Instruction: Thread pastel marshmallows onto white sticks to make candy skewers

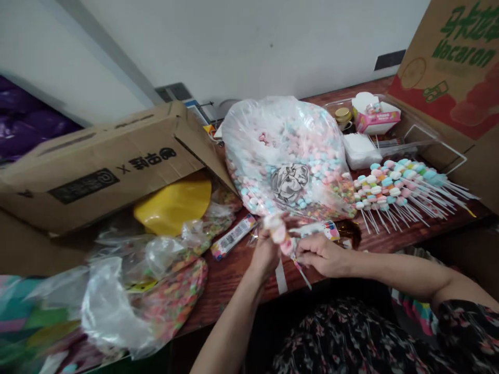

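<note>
A marshmallow skewer with white and pink pieces tilts between my hands above the front of the table. My left hand is closed around it from the left, with its fingers partly behind the sweets. On the other side my right hand pinches at the lower end, around the stick, where a bit of clear film and a thin pink-and-white end show. Motion blur hides the finer detail. Just behind the hands lies a large clear bag of pastel marshmallows.
Many finished marshmallow skewers are piled at the right, white sticks toward me. Behind them stands a clear plastic tray with a pink carton. Cardboard boxes flank both sides. Bags of colourful candy lie front left.
</note>
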`<act>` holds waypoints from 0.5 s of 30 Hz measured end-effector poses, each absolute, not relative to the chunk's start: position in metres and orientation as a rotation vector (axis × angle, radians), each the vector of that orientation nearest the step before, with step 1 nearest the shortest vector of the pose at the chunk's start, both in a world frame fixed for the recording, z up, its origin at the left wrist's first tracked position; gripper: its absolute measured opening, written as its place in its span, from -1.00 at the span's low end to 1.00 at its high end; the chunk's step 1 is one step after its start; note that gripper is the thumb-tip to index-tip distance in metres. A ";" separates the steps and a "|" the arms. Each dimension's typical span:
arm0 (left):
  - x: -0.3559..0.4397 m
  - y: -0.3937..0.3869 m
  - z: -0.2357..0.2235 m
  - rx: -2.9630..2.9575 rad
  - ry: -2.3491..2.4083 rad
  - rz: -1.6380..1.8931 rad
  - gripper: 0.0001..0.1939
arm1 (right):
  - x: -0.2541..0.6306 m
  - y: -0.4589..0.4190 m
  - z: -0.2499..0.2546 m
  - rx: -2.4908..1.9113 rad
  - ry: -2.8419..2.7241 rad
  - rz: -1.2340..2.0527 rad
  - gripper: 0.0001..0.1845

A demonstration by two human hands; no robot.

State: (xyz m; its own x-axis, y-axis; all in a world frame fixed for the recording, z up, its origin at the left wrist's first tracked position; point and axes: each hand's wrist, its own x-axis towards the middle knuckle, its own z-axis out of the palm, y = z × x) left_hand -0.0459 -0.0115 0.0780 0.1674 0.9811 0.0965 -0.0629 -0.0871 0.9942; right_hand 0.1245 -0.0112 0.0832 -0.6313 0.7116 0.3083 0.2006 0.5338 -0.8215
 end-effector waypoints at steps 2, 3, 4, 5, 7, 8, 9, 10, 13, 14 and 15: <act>-0.054 -0.010 0.075 1.149 1.015 1.282 -0.44 | 0.117 -0.016 0.076 -0.832 -2.095 1.124 -0.79; -0.057 -0.014 0.075 1.133 1.014 1.250 -0.33 | 0.112 -0.016 0.074 -0.872 -2.094 1.040 -0.79; -0.060 -0.020 0.075 1.126 1.012 1.169 -0.25 | 0.107 -0.015 0.073 -0.888 -2.125 0.888 -0.80; -0.063 -0.028 0.076 1.110 1.009 1.058 -0.23 | 0.101 -0.014 0.074 -0.863 -2.196 0.736 -0.83; -0.075 -0.048 0.078 1.044 1.011 0.797 -0.32 | 0.090 -0.011 0.075 -0.704 -2.357 0.573 -0.88; -0.085 -0.059 0.080 1.019 1.043 0.694 -0.39 | 0.086 -0.009 0.076 -0.618 -2.431 0.547 -0.83; -0.099 -0.070 0.082 1.006 1.096 0.604 -0.43 | 0.085 -0.009 0.077 -0.557 -2.486 0.526 -0.78; -0.117 -0.083 0.083 1.009 1.185 0.532 -0.46 | 0.088 -0.009 0.077 -0.536 -2.515 0.509 -0.74; -0.183 -0.131 0.082 1.071 1.526 0.328 -0.57 | 0.123 -0.013 0.071 -0.730 -2.448 0.469 -0.73; -0.205 -0.151 0.078 1.049 1.604 0.261 -0.60 | 0.140 -0.015 0.067 -0.833 -2.396 0.478 -0.76; -0.224 -0.173 0.072 1.010 1.676 0.209 -0.60 | 0.158 -0.017 0.062 -0.932 -2.360 0.520 -0.78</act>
